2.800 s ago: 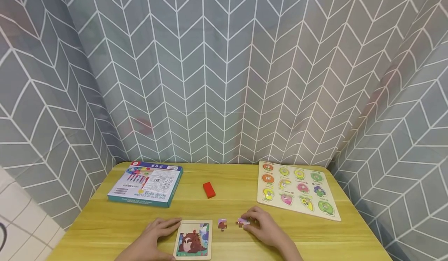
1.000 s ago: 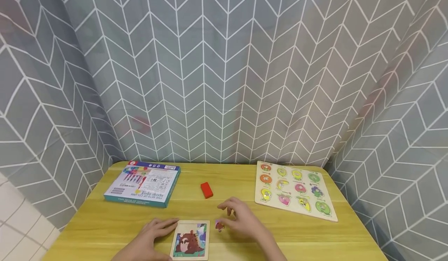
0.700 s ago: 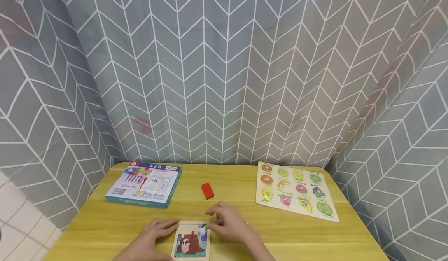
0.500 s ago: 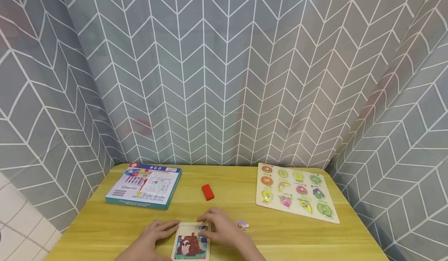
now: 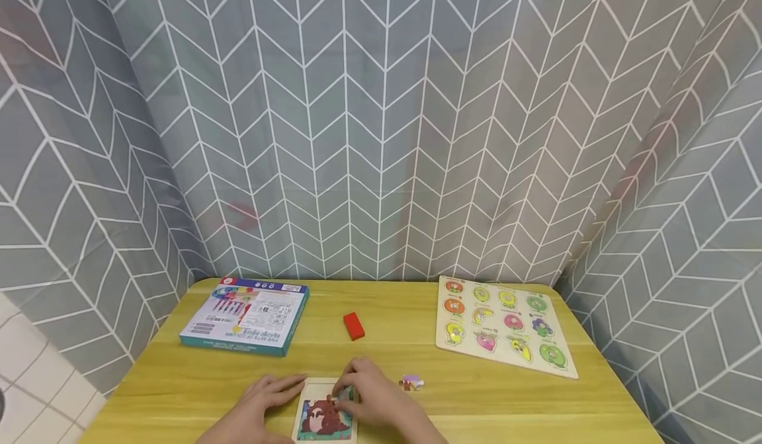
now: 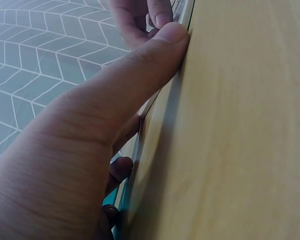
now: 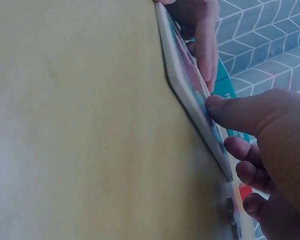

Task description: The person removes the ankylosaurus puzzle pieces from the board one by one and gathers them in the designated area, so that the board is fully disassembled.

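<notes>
A small square puzzle board (image 5: 324, 417) with a brown animal picture lies at the near edge of the wooden surface (image 5: 417, 338). The left hand (image 5: 262, 401) rests flat with fingers spread against its left side; the right hand (image 5: 372, 398) presses fingertips onto its upper right corner. A loose purple piece (image 5: 411, 383) lies just right. Farther off: a red block (image 5: 354, 326), a flat blue box (image 5: 247, 315), and a fruit peg board (image 5: 503, 325).

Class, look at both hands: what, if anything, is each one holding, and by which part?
The left hand steadies the small puzzle board by its left edge. The right hand presses on the board's upper right corner; whether it pinches a piece cannot be told.
</notes>
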Tool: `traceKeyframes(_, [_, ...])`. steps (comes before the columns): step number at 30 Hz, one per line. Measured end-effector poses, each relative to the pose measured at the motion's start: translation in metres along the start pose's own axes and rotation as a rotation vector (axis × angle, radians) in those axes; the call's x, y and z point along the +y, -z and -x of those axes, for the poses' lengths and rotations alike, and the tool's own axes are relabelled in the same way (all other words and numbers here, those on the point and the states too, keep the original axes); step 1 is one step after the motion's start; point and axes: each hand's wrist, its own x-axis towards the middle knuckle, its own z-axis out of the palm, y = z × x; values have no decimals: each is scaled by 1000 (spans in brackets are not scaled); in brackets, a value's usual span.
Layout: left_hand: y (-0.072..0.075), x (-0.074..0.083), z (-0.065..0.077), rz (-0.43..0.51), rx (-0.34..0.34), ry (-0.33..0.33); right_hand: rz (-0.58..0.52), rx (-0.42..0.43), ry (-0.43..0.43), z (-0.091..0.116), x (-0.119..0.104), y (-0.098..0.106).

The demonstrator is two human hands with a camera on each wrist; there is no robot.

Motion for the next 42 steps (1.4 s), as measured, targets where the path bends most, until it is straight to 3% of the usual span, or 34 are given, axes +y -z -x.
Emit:
traceKeyframes(9, [0, 2, 1, -22, 4, -25, -36, -31, -34, 0, 0, 3])
traceKeyframes(18, [1, 5, -1, 5, -5, 19, -73, -15, -102, 3, -6, 2])
traceKeyframes(32, [2, 2, -1, -29, -1, -17, -37, 11, -165, 2, -11, 3])
traceKeyframes(42, [3, 6, -1, -15, -9, 0, -28, 20, -150, 7, -7, 7])
